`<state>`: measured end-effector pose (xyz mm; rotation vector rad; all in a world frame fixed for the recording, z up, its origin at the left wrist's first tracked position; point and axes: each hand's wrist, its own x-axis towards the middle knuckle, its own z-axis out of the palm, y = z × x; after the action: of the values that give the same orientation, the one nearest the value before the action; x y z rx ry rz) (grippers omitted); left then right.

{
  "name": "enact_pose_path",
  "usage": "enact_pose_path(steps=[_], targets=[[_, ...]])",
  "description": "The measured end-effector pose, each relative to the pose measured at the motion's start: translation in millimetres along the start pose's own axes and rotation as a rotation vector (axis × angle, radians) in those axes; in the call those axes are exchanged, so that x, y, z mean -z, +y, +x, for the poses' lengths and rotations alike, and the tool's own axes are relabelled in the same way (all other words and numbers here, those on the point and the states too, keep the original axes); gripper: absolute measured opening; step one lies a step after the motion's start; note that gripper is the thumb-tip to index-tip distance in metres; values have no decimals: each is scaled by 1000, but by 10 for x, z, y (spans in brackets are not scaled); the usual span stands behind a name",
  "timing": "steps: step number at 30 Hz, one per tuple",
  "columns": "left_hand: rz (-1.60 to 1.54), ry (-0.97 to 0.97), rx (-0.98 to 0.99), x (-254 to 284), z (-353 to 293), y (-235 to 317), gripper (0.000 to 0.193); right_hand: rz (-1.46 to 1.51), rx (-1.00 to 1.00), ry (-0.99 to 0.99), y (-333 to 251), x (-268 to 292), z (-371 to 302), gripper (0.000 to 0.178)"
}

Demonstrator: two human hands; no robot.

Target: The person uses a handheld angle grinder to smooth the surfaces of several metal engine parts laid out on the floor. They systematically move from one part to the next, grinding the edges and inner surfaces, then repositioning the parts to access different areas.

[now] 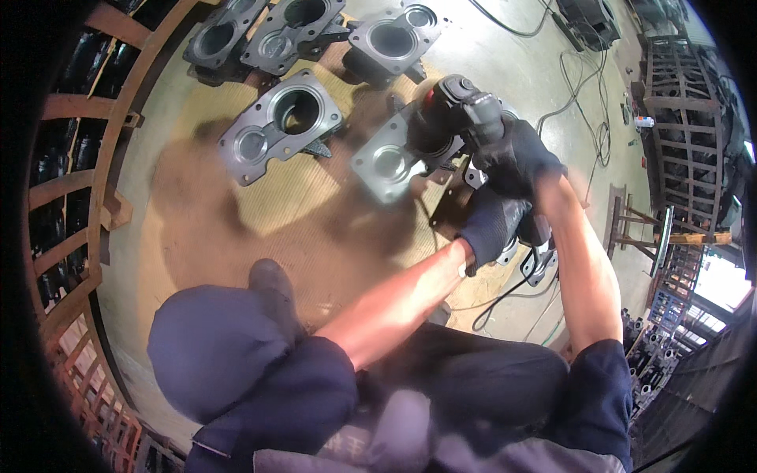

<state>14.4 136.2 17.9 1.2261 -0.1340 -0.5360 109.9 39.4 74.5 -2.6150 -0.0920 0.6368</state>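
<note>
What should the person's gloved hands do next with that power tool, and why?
Probably keep the power tool pressed on the grey metal casting and work along its face. Both gloved hands, the right hand and left hand, grip the tool, and its head sits on that casting.

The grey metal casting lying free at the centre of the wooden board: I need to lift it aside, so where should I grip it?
Probably take the grey casting by its flat flange, at the two long edges, coming down from above. It lies face up, apart from the others, its edges clear. The round bore looks too wide to pinch. Both gloved hands, left hand and right hand, are on the power tool.
</note>
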Motion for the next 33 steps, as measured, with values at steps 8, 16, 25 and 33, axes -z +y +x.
enact_pose_path(steps=[8, 16, 25, 33], targets=[[-141, 1, 120, -282, 25, -238, 28, -33, -14, -35, 102, -95, -122, 40], [-232, -82, 226, -176, -860, -52, 32, 160, -293, -6, -136, -419, -831, 52], [-519, -81, 225, -624, -1037, -1261, 38, 500, -376, 14, -385, -511, -1170, 50], [-179, -166, 288, -549, -234, -530, 40, 367, -314, 113, 305, -186, -792, 43]])
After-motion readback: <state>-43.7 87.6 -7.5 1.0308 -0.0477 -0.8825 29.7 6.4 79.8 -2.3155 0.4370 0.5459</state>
